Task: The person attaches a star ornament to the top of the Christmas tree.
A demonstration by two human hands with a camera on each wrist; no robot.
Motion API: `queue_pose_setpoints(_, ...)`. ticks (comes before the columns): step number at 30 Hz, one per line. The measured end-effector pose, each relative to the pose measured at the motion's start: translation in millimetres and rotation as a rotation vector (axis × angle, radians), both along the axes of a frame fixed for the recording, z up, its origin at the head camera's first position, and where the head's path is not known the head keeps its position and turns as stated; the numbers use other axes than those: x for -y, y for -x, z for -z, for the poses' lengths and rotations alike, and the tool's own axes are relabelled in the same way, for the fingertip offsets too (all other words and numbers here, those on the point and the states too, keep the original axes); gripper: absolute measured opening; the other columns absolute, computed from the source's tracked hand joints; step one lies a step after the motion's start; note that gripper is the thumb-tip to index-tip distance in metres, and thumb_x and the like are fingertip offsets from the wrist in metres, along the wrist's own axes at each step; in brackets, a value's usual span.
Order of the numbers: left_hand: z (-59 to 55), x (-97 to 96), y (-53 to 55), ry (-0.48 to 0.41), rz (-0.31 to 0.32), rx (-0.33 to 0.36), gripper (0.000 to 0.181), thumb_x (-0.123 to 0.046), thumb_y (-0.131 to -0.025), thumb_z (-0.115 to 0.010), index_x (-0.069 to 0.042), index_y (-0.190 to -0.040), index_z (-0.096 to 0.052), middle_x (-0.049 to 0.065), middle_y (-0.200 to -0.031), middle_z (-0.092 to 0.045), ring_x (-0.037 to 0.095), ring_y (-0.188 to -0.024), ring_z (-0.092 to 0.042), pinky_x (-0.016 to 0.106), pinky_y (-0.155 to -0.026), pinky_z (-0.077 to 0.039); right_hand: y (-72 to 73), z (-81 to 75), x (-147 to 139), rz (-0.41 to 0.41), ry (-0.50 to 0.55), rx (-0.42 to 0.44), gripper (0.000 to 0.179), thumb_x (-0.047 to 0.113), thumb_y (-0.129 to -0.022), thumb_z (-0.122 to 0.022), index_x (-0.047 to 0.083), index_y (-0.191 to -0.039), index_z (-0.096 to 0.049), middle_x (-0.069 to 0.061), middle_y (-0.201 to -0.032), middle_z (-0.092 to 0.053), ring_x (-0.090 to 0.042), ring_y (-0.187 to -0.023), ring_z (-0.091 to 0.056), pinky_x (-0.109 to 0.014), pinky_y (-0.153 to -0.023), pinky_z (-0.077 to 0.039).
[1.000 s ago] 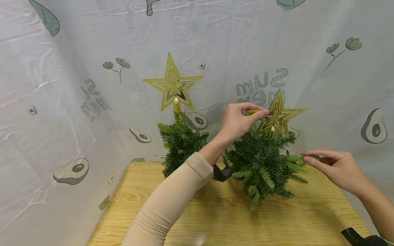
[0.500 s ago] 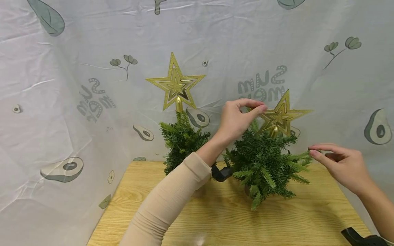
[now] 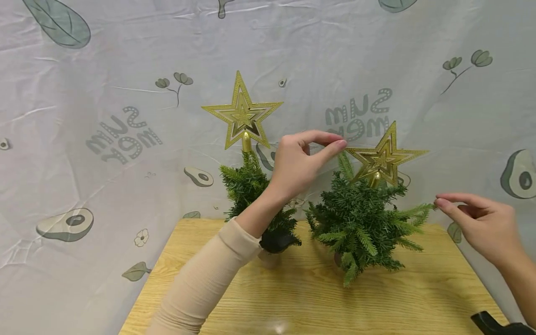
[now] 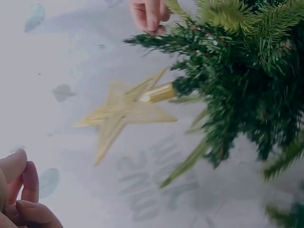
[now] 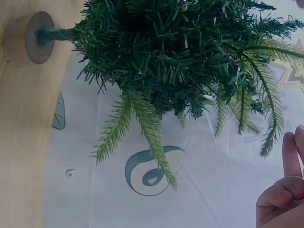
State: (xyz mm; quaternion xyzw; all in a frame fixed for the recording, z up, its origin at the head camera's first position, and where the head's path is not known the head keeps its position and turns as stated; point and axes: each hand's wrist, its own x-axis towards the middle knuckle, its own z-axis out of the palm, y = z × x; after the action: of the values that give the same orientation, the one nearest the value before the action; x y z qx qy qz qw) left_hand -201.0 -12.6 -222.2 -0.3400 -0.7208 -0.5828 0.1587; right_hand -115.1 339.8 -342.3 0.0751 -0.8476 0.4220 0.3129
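A small artificial Christmas tree (image 3: 356, 209) with a tilted gold star topper (image 3: 382, 159) stands on the right. My left hand (image 3: 299, 160) is beside the star's left point in the head view, thumb and forefinger close together; the left wrist view has that hand (image 4: 21, 190) apart from the star, with nothing in it. At the tree's right side, my right hand (image 3: 487, 225) has its fingertips right at a light green branch tip. From the right wrist, the same hand (image 5: 282, 202) shows nothing between its fingers and a gap to the nearest branch.
A second tree (image 3: 244, 184), partly behind my left arm, carries an upright gold star (image 3: 243, 114). Both trees stand on a wooden table (image 3: 335, 307); the right one has a round wooden base (image 5: 14, 45). A printed curtain (image 3: 293, 42) hangs behind.
My left hand has let go of the right star's left point and drawn back to the left. The star now faces more forward. My right hand has shifted outward to the right.
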Motion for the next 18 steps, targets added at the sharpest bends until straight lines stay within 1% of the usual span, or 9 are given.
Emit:
queue_pose_setpoints(3,-4.5,19.1,-13.3,-0.004,0.002,-0.101,0.013,-0.021,-0.094,-0.081,-0.012,-0.102,-0.083,-0.013,-0.096,-0.077,0.019,-0.047,-0.028,0.029,-0.048,-0.029,-2.1,-2.6,-1.2,0.007,-0.026,-0.019,0.013,-0.004,-0.096,-0.072,0.003,-0.104,-0.076,0.027,-0.083,-0.069,-0.007,-0.042,-0.036,-0.029,-0.041,-0.025)
queue_pose_setpoints(5,-7.2,31.8,-21.7,-0.006,-0.003,-0.177,0.011,-0.019,-0.093,-0.082,-0.011,-0.100,-0.083,-0.011,-0.097,-0.077,0.017,-0.048,-0.027,0.030,-0.049,-0.026,-3.7,-4.1,-2.6,0.007,-0.037,-0.029,0.015,-0.006,-0.096,-0.071,0.005,-0.104,-0.076,0.023,-0.074,-0.066,-0.007,-0.041,-0.034,-0.028,-0.040,-0.024)
queue_pose_setpoints(8,-11.0,51.4,-32.9,-0.010,-0.015,-0.276,0.008,-0.015,-0.091,-0.083,-0.010,-0.098,-0.083,-0.009,-0.095,-0.077,0.015,-0.049,-0.027,0.029,-0.050,-0.025,-6.5,-5.1,-5.1,0.013,-0.044,-0.030,0.027,-0.006,-0.096,-0.070,0.017,-0.107,-0.077,0.014,-0.056,-0.053,-0.008,-0.037,-0.029,-0.028,-0.037,-0.022)
queue_pose_setpoints(10,-12.4,65.6,-39.0,-0.009,-0.036,-0.328,0.007,-0.012,-0.090,-0.084,-0.009,-0.096,-0.083,-0.008,-0.094,-0.077,0.013,-0.050,-0.029,0.028,-0.049,-0.026,-8.8,-5.2,-7.5,0.021,-0.044,-0.029,0.036,-0.006,-0.097,-0.069,0.027,-0.109,-0.076,0.008,-0.049,-0.042,-0.008,-0.036,-0.025,-0.027,-0.036,-0.020)
queue_pose_setpoints(12,-12.6,80.4,-44.0,-0.001,-0.066,-0.356,0.007,-0.010,-0.089,-0.084,-0.009,-0.096,-0.083,-0.008,-0.092,-0.076,0.011,-0.050,-0.030,0.026,-0.049,-0.026,-12.5,-4.9,-10.7,0.022,-0.046,-0.038,0.042,-0.007,-0.097,-0.068,0.032,-0.110,-0.074,0.007,-0.048,-0.035,-0.008,-0.036,-0.023,-0.026,-0.036,-0.018)
queue_pose_setpoints(14,-11.1,95.8,-46.8,0.007,-0.108,-0.373,0.007,-0.010,-0.089,-0.084,-0.009,-0.096,-0.083,-0.009,-0.091,-0.076,0.010,-0.050,-0.031,0.026,-0.049,-0.026,-15.7,-4.6,-14.3,0.008,-0.049,-0.072,0.039,-0.011,-0.096,-0.066,0.024,-0.110,-0.077,0.008,-0.048,-0.032,-0.007,-0.038,-0.021,-0.026,-0.037,-0.017)
queue_pose_setpoints(16,-8.0,111.8,-47.9,0.017,-0.157,-0.380,0.007,-0.010,-0.089,-0.084,-0.009,-0.096,-0.083,-0.009,-0.091,-0.076,0.009,-0.050,-0.030,0.025,-0.049,-0.025,-18.6,-3.4,-17.6,-0.006,-0.050,-0.102,0.039,-0.014,-0.095,-0.065,0.021,-0.108,-0.077,0.009,-0.048,-0.031,-0.005,-0.039,-0.020,-0.025,-0.038,-0.016)
queue_pose_setpoints(17,-5.8,119.6,-47.6,0.019,-0.185,-0.385,0.007,-0.009,-0.089,-0.084,-0.009,-0.095,-0.083,-0.008,-0.091,-0.076,0.009,-0.049,-0.030,0.024,-0.049,-0.024,-19.7,-2.3,-19.6,-0.014,-0.058,-0.122,0.040,-0.015,-0.095,-0.065,0.021,-0.107,-0.077,0.010,-0.047,-0.031,-0.005,-0.039,-0.020,-0.024,-0.038,-0.016)
queue_pose_setpoints(18,-3.1,127.2,-46.8,0.020,-0.218,-0.390,0.007,-0.009,-0.088,-0.085,-0.009,-0.095,-0.083,-0.007,-0.090,-0.076,0.009,-0.049,-0.030,0.024,-0.049,-0.024,-20.5,-1.2,-21.4,-0.015,-0.068,-0.141,0.043,-0.016,-0.095,-0.065,0.025,-0.106,-0.077,0.010,-0.047,-0.031,-0.004,-0.039,-0.020,-0.023,-0.038,-0.016)
